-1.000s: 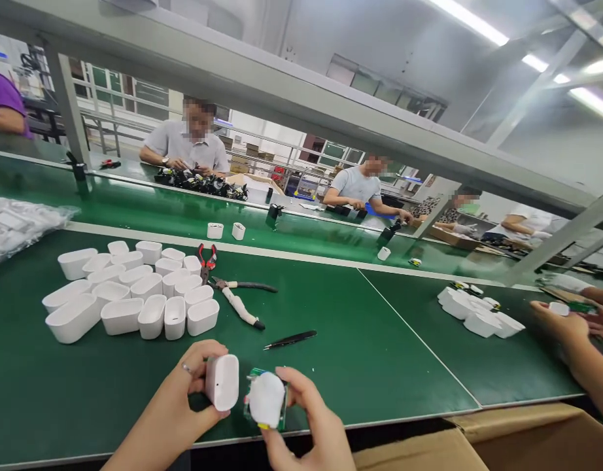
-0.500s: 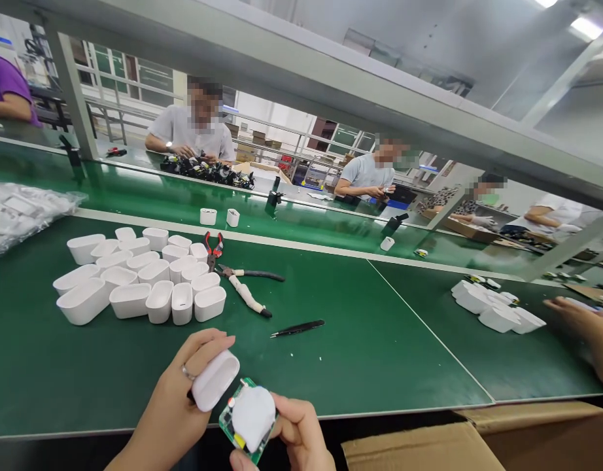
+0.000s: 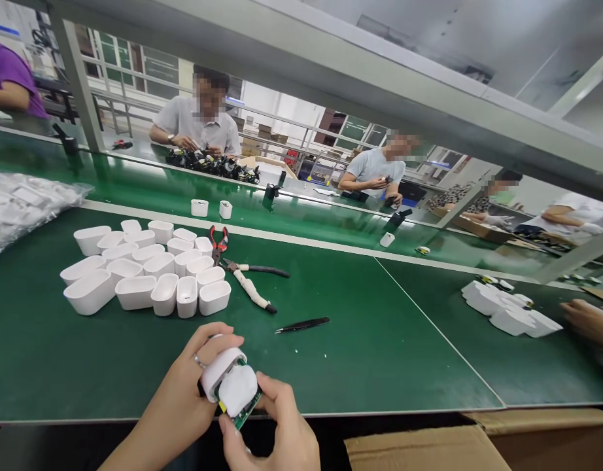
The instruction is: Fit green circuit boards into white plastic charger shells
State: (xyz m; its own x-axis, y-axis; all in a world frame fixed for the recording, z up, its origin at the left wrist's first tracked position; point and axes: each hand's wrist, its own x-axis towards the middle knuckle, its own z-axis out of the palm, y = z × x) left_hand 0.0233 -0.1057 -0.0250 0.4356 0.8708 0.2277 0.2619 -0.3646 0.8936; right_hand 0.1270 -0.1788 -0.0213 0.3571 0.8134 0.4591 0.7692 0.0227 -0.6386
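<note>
Closer together than in the earlier frame, the two things in the person's hands had met: from my remote seat I saw the white case shell [image 3: 221,366] pressed against the green circuit board [image 3: 244,409]. I could not tell whether the board had seated inside the shell.

A green-topped assembly bench [image 3: 380,366] filled the view. The pile of white case shells [image 3: 144,275] was my landmark on it. Beyond that pile sat a co-worker in a grey shirt [image 3: 193,124]. To its far left lay a plastic bag of white parts [image 3: 21,209]. Red-handled pliers [image 3: 218,239] lay just beside its right side, with wrapped-handle pliers [image 3: 250,284] just right of them and black tweezers [image 3: 301,324] farther right. Well right of the pile, a co-worker's hand [image 3: 588,324] rested near a smaller group of shells [image 3: 512,320].

Nearer me than the pile, the left hand [image 3: 176,386] was curled closed around the shell. The right hand [image 3: 275,425] gripped the board's edges, with a white rounded piece [image 3: 237,390] on the board showing between the hands.

I judged the shell light, stiff and slick, best held by its outer walls. The board looked stiff but fragile, so its edges seemed the safest hold.
</note>
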